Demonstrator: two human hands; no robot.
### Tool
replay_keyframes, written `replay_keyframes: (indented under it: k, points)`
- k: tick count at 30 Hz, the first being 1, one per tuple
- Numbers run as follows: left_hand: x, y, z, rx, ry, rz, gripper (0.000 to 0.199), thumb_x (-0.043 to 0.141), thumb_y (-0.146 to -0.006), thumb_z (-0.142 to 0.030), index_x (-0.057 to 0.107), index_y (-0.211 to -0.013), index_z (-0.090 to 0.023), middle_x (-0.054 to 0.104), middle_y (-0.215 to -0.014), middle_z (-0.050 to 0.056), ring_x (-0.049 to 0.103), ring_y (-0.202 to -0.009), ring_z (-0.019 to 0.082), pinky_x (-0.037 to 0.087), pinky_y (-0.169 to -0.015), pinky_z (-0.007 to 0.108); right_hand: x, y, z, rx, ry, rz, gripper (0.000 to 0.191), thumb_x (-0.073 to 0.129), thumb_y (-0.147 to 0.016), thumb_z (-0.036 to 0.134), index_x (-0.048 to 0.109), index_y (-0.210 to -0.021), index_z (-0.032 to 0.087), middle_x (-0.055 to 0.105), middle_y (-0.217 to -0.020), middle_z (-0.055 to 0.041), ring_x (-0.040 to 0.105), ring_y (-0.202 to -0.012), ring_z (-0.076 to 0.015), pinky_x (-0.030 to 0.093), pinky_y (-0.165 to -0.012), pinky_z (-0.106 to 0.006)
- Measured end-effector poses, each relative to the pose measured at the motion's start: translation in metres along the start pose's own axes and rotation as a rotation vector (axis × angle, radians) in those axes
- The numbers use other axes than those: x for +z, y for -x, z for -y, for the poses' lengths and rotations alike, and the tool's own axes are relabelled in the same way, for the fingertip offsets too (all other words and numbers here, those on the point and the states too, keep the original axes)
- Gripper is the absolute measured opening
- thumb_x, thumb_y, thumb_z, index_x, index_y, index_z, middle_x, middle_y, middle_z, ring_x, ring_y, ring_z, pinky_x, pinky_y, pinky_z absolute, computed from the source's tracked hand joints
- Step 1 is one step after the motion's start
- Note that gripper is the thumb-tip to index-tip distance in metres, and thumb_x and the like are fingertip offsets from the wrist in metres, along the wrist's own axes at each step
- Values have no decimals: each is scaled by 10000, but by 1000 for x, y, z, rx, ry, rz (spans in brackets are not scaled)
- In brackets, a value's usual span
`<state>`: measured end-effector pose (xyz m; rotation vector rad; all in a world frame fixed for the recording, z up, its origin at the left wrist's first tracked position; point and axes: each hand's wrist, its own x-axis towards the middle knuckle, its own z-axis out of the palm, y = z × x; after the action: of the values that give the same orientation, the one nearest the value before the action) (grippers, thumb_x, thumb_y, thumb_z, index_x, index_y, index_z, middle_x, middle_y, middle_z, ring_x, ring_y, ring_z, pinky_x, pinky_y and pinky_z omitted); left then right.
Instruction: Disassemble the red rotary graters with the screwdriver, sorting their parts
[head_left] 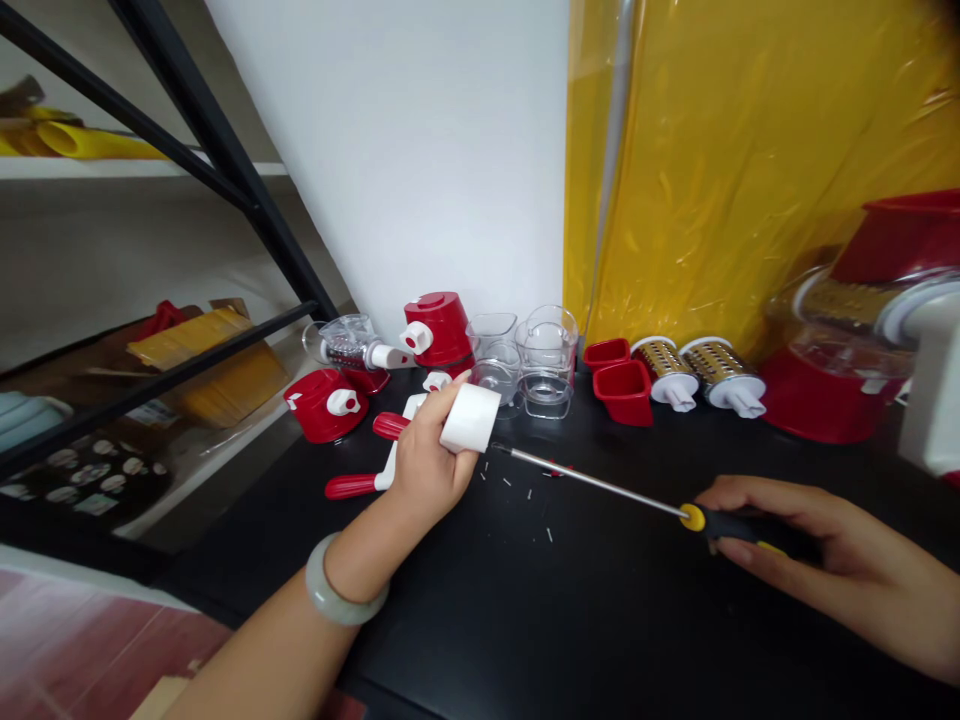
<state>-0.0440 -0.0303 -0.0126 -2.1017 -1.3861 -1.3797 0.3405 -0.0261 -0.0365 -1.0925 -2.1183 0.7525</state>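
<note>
My left hand (435, 460) is closed around a white, rounded plastic part (471, 418) above the black table. In my right hand (817, 560) is a long screwdriver (600, 482) with a black and yellow handle, gripped between thumb and fingers. Its shaft points left, and the tip ends close to the white part; whether they touch I cannot tell. Several small screws (529, 493) lie scattered on the table below the tip. Beyond my left hand, white crank handles with red grips (351, 486) lie partly hidden. A small red piece (556, 470) rests behind the screwdriver shaft.
Along the wall stand red bases (327, 405), clear plastic housings (547, 360), red hoppers (624, 392) and metal grater drums (724, 375). A rotary grater (832, 380) stands at the right. On the left, a black-framed shelf (259, 340) holds boxes beside the black table (600, 620).
</note>
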Motion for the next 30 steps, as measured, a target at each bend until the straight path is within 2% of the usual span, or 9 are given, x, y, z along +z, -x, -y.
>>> replay_keyframes:
  k: [7,14,19,26,30]
  points:
    - [1,0,0,-39,32,12,626,611,-776,-153,512,-1392,-203,688,-1238,121,703,-1007,268,564,-848,383,1,2,-3,31,-19,31,438,682,-849,593,730,-1081,225,662,-1144,-47,665,-1064,-187,559,-878,-149]
    - [1,0,-2,6,-3,-5,655,622,-747,-140,519,-1390,-208,690,-1243,108,698,-1025,265,558,-863,375,-2,-2,6,56,-4,62,471,648,-861,623,730,-1072,210,662,-1150,-54,660,-1066,-184,556,-879,-142]
    - [1,-1,-2,-22,24,7,657,609,-740,-116,515,-1386,-195,697,-1217,119,698,-1013,271,567,-842,380,-1,-1,6,0,-11,7,402,665,-849,606,741,-1044,263,681,-1100,-17,681,-1006,-158,555,-841,-117]
    - [1,1,-1,-31,18,27,677,599,-736,-116,495,-1400,-188,687,-1242,128,694,-1040,281,564,-884,402,0,-5,6,-33,-45,-20,381,677,-839,595,750,-1020,268,691,-1063,-16,696,-944,-162,571,-782,-128]
    - [0,-1,-3,2,-10,21,683,603,-735,-118,490,-1405,-182,694,-1227,124,696,-1033,274,566,-863,379,-1,-4,9,26,-21,41,410,664,-861,597,738,-1055,244,675,-1109,-28,673,-1016,-174,561,-861,-146]
